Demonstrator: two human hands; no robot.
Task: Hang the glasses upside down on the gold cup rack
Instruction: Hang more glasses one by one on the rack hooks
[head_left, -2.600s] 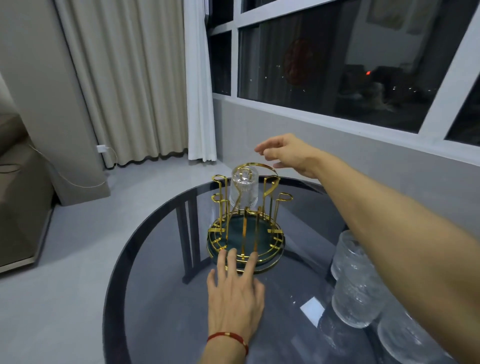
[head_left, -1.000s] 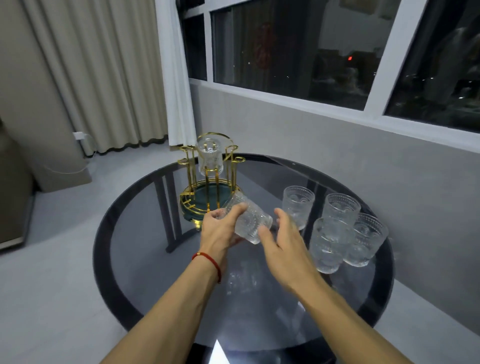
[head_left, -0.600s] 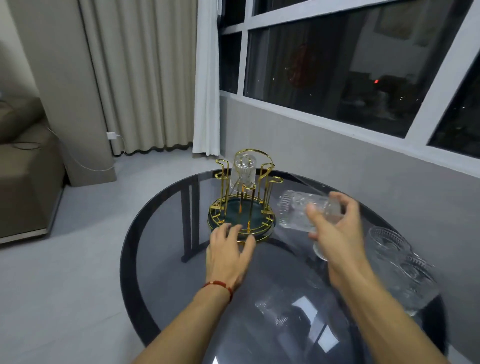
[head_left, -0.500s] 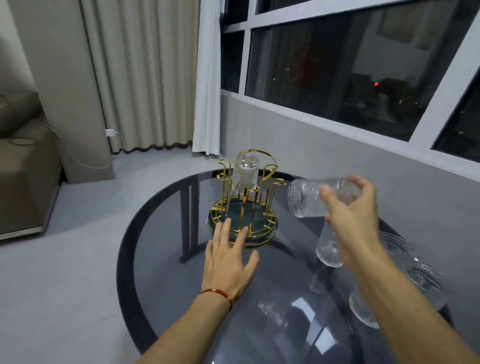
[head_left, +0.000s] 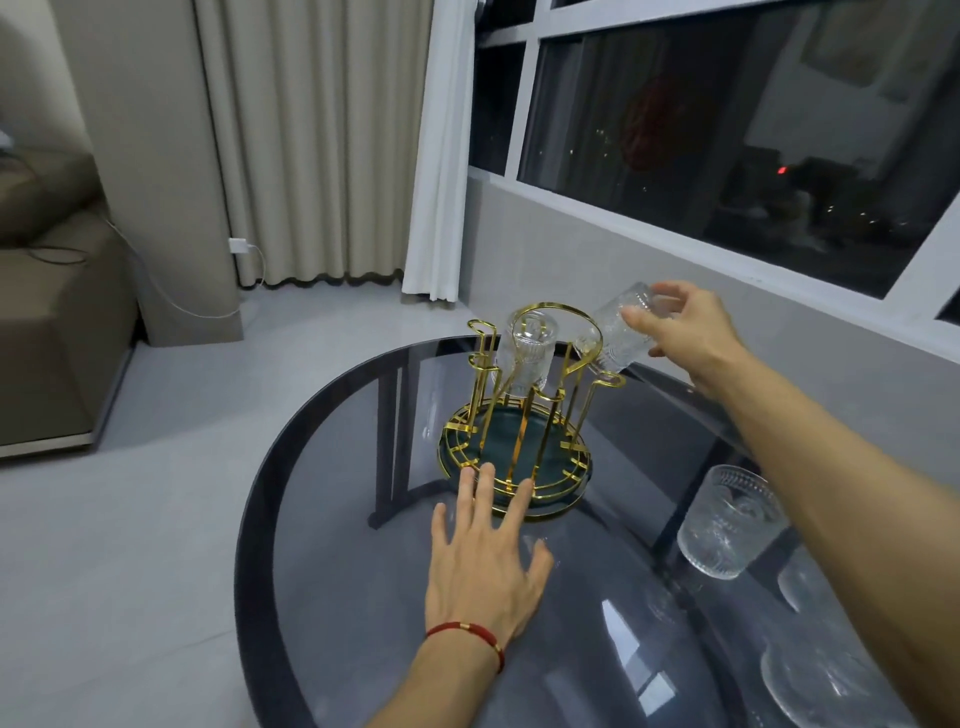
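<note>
The gold cup rack (head_left: 524, 447) with a dark green base stands on the round dark glass table (head_left: 332, 545). One clear textured glass (head_left: 527, 356) hangs upside down on a far prong. My right hand (head_left: 680, 327) grips a second glass (head_left: 615, 332), tilted mouth-down over the rack's right side, close to a prong. My left hand (head_left: 483, 551) lies flat on the table, fingers spread, fingertips touching the rack's front rim. An upright glass (head_left: 727, 519) stands on the table right of the rack, partly behind my right forearm.
More glasses (head_left: 826, 670) sit at the table's lower right, partly hidden by my forearm. A grey wall and dark window run behind the table. Curtains, a sofa edge and a wall plug with cable are at left.
My right hand has carried the glass up and left toward the rack and tipped it mouth-down. My left hand has slid forward until its fingertips touch the rack's base.
</note>
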